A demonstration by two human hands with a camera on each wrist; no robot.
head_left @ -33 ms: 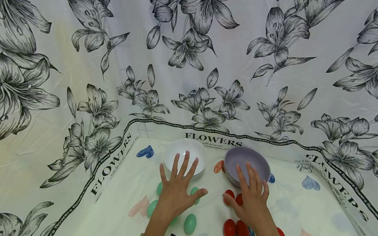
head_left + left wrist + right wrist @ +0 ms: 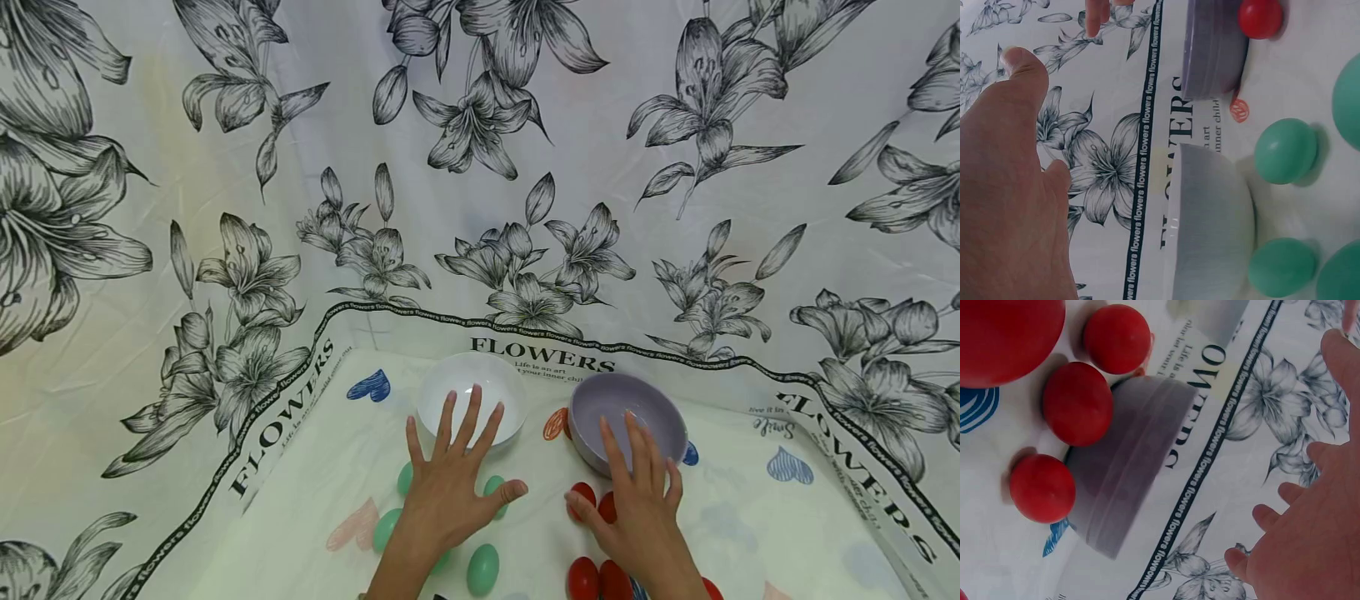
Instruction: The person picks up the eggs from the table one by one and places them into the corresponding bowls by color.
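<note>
My left hand [image 2: 447,500] is held in the air with its fingers spread, holding nothing. In the head view its fingertips overlap a white bowl [image 2: 435,392]. Green eggs [image 2: 483,570] lie on the cloth below and around it, some partly hidden by the hand. My right hand [image 2: 645,525] also hovers, fingers spread and slightly bent, with nothing in it. Its fingertips overlap a purple bowl [image 2: 592,404] in the head view. Several red eggs [image 2: 582,577] lie near it, partly covered. The right wrist view shows red eggs [image 2: 1077,404] beside the purple bowl [image 2: 1129,456].
A pale cloth [image 2: 750,500] printed with hearts covers the table. Behind it rises a white sheet [image 2: 585,167] with black flower drawings and a dark lettered band. The white bowl stands left of the purple one, with a gap between them.
</note>
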